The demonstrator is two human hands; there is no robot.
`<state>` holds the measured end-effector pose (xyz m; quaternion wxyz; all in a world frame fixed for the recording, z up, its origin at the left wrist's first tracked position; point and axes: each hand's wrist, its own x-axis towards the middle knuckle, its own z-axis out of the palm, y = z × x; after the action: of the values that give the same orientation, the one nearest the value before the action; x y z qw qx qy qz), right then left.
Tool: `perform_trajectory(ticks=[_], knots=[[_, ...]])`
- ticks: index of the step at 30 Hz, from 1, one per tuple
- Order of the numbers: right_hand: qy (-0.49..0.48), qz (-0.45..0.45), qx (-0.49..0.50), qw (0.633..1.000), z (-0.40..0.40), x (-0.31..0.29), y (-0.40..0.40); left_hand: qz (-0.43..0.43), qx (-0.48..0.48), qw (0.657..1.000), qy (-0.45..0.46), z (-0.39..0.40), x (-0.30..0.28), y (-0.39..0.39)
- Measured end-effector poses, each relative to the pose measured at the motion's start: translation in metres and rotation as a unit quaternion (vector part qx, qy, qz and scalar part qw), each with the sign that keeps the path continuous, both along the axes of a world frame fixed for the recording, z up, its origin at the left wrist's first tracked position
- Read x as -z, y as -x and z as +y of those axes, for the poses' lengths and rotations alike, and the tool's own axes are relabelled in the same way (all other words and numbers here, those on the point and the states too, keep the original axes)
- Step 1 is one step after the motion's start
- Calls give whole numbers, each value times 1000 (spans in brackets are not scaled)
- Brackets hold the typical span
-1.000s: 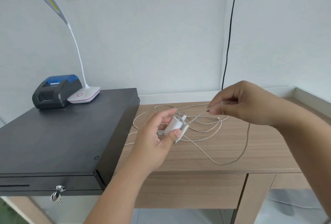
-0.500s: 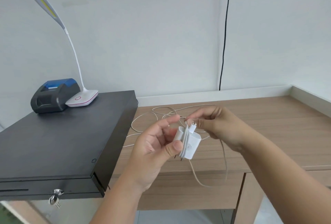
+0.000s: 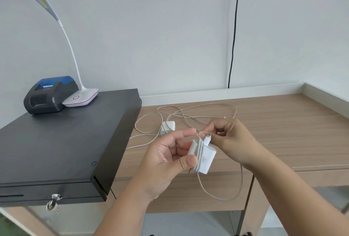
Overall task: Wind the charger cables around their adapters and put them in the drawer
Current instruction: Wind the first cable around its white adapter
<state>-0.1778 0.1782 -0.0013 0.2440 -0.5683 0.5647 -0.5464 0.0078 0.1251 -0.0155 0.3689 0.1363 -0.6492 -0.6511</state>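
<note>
My left hand (image 3: 166, 160) grips a white adapter (image 3: 204, 157) above the desk's front edge, prongs pointing down, with a few turns of its white cable around it. My right hand (image 3: 232, 139) pinches that cable at the adapter's top, beside its plug end. A slack loop of the cable (image 3: 222, 196) hangs below the desk edge. A second white adapter (image 3: 168, 127) lies on the wooden desk (image 3: 283, 132) behind my hands, its long cable (image 3: 198, 108) sprawled in loose loops. The black cash drawer (image 3: 56, 147) stands at the left, closed, keys (image 3: 53, 203) in its front lock.
On the cash drawer's back sit a small black and blue receipt printer (image 3: 50, 94) and a white gooseneck desk lamp (image 3: 81, 98). A black wire (image 3: 234, 28) runs down the wall. The desk has a raised rim along the back and right.
My right hand came in from the stretched-out cable to the adapter and wrapped turns around it. The loose loop shortened, and the second adapter is now uncovered behind my hands.
</note>
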Motion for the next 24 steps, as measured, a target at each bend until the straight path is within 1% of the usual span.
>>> perform_trajectory(ticks=[4,6,7,9,11,13,15,18,20,22,24], knots=[[-18,20,-10,1000,9,8,-8,65,-13,996,-51,5,6,4],[-18,36,12,999,15,12,-16,100,-25,990,-94,6,10,7],[-15,60,33,998,18,14,-21,110,-30,987,-113,7,12,8],[-5,134,69,989,21,20,-28,116,-38,984,-130,8,16,10],[2,198,97,975,24,24,-32,111,-43,984,-129,9,19,10],[1,243,113,963,27,26,-33,95,-49,988,-111,10,20,10],[-5,269,118,956,30,26,-33,78,-58,991,-96,11,22,9],[-15,275,97,957,37,22,-35,92,-83,988,-89,11,20,8],[-31,259,80,962,44,21,-40,106,-121,982,-98,8,18,8],[-45,249,77,965,50,20,-45,106,-159,976,-108,3,19,9],[-53,259,72,962,53,17,-48,94,-181,974,-96,1,19,9]])
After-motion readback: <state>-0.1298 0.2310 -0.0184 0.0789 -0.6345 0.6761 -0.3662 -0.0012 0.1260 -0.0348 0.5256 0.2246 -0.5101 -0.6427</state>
